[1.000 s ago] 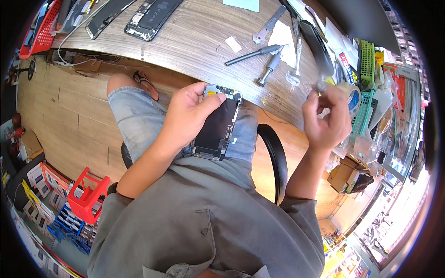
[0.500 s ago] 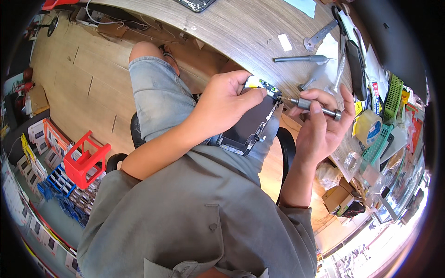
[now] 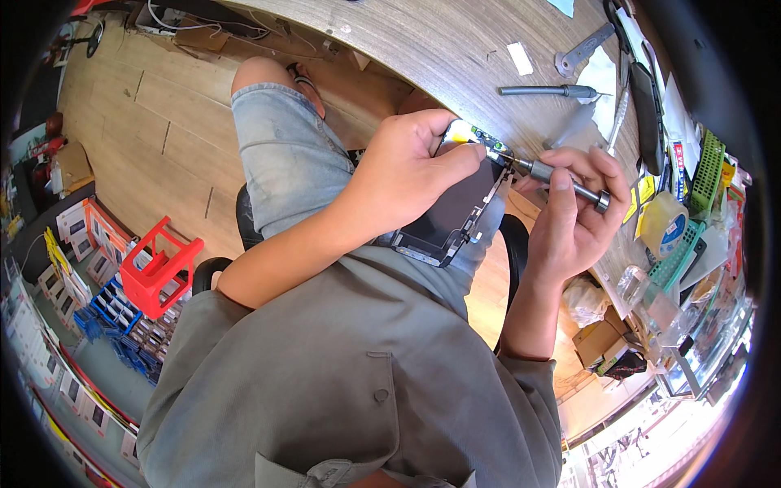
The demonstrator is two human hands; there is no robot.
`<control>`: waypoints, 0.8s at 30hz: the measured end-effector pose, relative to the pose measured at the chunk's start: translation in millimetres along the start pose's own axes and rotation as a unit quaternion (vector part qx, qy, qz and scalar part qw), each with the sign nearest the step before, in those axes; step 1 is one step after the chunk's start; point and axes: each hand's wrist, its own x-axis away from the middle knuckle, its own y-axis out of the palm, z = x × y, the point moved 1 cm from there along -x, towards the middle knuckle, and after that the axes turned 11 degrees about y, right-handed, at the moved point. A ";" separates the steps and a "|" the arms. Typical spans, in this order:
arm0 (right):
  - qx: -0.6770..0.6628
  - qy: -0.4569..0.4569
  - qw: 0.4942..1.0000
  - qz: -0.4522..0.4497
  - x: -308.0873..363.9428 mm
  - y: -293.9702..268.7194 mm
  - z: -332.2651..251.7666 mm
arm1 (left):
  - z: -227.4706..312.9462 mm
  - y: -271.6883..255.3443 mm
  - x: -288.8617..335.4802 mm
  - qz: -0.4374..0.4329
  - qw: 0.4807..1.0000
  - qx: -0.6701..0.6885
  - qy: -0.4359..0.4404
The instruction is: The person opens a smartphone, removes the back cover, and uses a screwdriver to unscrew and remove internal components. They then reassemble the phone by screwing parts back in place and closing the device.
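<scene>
Left hand [image 3: 407, 175] grips opened phone [image 3: 455, 215]; right hand [image 3: 573, 215] pinches screwdriver [image 3: 549, 175], seemingly touching it.

The opened phone [image 3: 455, 213] lay over the person's lap, below the table [image 3: 439, 49] edge. The left hand [image 3: 407, 175] sat on its left side, the right hand [image 3: 573, 220] to its right, with 1 screwdriver [image 3: 547, 176] touching its upper corner.
</scene>
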 end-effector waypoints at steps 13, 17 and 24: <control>0.011 0.002 1.000 -0.001 0.0 2.4 -0.6 | -0.9 -0.2 -0.3 -0.001 1.000 -0.016 0.000; 0.011 0.002 1.000 -0.012 -0.1 1.7 -0.3 | 0.0 -0.6 0.0 -0.001 1.000 -0.026 -0.007; 0.014 0.000 1.000 -0.014 -0.4 1.3 1.5 | -4.9 -1.8 -0.1 -0.001 0.999 -0.033 0.006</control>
